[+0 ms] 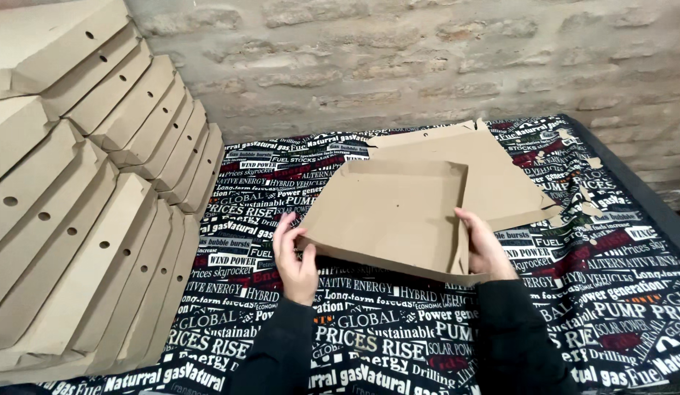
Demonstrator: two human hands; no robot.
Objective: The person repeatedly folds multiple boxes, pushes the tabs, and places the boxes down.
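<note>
A brown cardboard box (pixel 390 212), shallow and square with its side walls folded up, lies tilted on the printed cloth in front of me. My left hand (pixel 295 262) grips its near left corner, fingers pressed against the outer wall. At the near right corner my right hand (pixel 483 245) holds the wall, thumb inside the box. Under and behind the box lies a flat unfolded cardboard blank (pixel 493 168).
Two rows of folded cardboard boxes (pixel 84 183) with round vent holes lean stacked along the left side. A dark cloth (pixel 610 292) with printed lettering covers the surface. Small cardboard scraps (pixel 585 194) lie at the right. A brick wall (pixel 428 58) stands behind.
</note>
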